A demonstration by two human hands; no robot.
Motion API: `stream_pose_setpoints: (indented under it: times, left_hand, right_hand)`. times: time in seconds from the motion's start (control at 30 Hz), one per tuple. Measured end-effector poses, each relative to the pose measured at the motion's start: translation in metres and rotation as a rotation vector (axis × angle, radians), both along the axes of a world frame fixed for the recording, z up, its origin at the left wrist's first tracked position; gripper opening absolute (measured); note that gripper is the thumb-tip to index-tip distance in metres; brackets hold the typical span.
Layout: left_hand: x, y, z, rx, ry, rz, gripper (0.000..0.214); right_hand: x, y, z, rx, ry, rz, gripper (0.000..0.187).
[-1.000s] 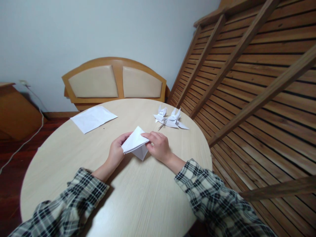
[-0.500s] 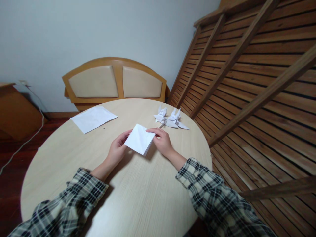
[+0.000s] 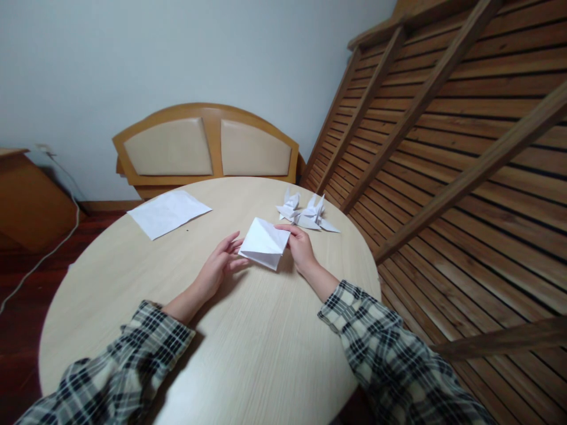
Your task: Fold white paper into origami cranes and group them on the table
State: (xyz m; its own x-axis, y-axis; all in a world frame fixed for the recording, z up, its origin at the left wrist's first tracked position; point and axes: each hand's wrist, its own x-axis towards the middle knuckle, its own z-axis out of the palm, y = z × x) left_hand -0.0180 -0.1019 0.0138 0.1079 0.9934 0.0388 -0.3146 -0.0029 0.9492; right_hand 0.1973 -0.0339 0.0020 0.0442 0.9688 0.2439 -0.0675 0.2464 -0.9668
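Observation:
A folded square of white paper is held above the round table, its layers parted along the near edge. My right hand pinches its right corner between thumb and fingers. My left hand is beside the left corner with fingers spread, the fingertips close to the paper; whether they touch it I cannot tell. Just beyond my right hand, white origami cranes sit together on the table.
A flat white sheet of paper lies at the far left of the pale round table. A padded headboard stands behind it against the wall. Slatted wooden panels lean along the right side. A white cable runs down at left.
The folded paper has shifted right and turned, and its near edge now gapes. My left hand has loosened from it and spread its fingers; my right hand moved slightly right with it.

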Motion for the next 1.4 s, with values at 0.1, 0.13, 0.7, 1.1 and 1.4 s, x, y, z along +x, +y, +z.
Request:
stream_pose_setpoints:
  times: [0.1, 0.13, 0.7, 1.1, 1.4]
  left_hand:
    - [-0.001, 0.004, 0.005, -0.066, -0.025, 0.084, 0.051]
    - [-0.001, 0.005, 0.005, -0.076, -0.032, 0.099, 0.048]
    - [-0.001, 0.005, -0.001, -0.103, 0.123, 0.096, 0.039]
    - [-0.002, 0.003, -0.001, -0.013, 0.247, 0.111, 0.037]
    - [-0.009, 0.006, -0.002, 0.063, 0.567, 0.260, 0.043]
  right_hand:
    - [-0.001, -0.002, 0.000, -0.020, 0.005, 0.052, 0.029]
    - [-0.002, -0.004, 0.000, -0.015, -0.008, 0.081, 0.029]
    - [-0.006, -0.020, 0.004, 0.168, -0.280, 0.335, 0.032]
    - [-0.006, -0.024, 0.008, 0.171, -0.310, 0.392, 0.032]
    - [-0.007, -0.027, 0.010, 0.084, -0.284, 0.530, 0.040]
